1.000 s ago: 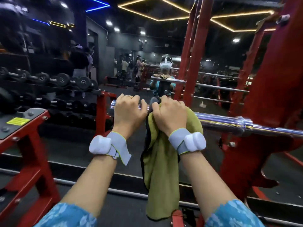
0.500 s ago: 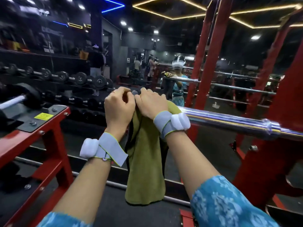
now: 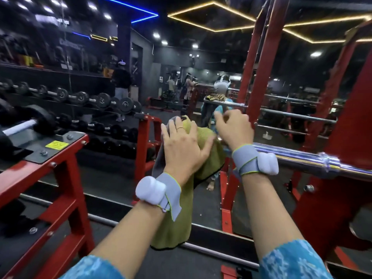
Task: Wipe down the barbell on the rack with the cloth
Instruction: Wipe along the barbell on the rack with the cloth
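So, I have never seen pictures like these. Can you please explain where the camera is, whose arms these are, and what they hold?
There is no machine here. A person wears a camera on the head, so you look forward and down along their own two arms. The place is a gym. The left hand lies with spread fingers on a green cloth, which is draped over a chrome barbell. The rest of the cloth hangs down. The right hand is above the bar with its fingers loosely curled. It holds nothing that I can see, and it is a little blurred. The barbell rests on a red rack. Each wrist carries a grey wrist band with a white device on it. On the left stand rows of dumbbells.
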The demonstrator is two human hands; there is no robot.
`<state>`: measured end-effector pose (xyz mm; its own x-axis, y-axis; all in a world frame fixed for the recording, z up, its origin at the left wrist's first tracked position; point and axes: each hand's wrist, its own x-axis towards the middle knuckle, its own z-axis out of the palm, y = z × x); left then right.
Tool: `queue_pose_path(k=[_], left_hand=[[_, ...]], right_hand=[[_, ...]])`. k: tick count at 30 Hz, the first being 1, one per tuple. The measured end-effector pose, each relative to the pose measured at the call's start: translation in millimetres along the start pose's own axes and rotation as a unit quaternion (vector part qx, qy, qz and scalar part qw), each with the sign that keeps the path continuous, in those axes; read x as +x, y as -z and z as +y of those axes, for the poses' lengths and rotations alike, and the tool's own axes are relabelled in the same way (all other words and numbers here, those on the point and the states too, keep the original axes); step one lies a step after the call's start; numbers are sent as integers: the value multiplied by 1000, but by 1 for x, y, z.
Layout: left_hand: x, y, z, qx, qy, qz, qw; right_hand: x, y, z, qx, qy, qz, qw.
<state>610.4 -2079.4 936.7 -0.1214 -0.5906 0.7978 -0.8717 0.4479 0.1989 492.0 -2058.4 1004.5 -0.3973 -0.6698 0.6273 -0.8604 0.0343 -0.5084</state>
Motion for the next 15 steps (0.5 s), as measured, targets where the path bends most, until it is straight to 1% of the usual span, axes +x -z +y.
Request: queue_pose_path(k=[1,3,4,6,9,12,13,14,15], left_hand=[[2,1,1,34,0,-12,999],[12,4,5,72,-1,-15,997],[19,9,6,83,3,-31,996],[37,15,6,92,20,-91,991],[64,17,-3,47,26,-169,984],[82,21,-23,-5,74,-257,963],[84,20,-28,-30,92,-265,959],[82,20,-31,-45,106,-256,960],[76,20,-32,-41,109,-228,967]], right_hand=[[-1,6,7,-51,-22,18,998],[-3,13,20,-117,-41,15,992],[-5,13,23,-137,-38,6,990],[-7,11,24,-158,-20,1,987],[-9,11,23,-165,-11,-4,986],[-11,10,24,-175,-2,-3,985],[-11,10,24,-176,0,-1,984],[-11,9,25,-177,3,1,984],[-12,9,24,-179,3,1,984]])
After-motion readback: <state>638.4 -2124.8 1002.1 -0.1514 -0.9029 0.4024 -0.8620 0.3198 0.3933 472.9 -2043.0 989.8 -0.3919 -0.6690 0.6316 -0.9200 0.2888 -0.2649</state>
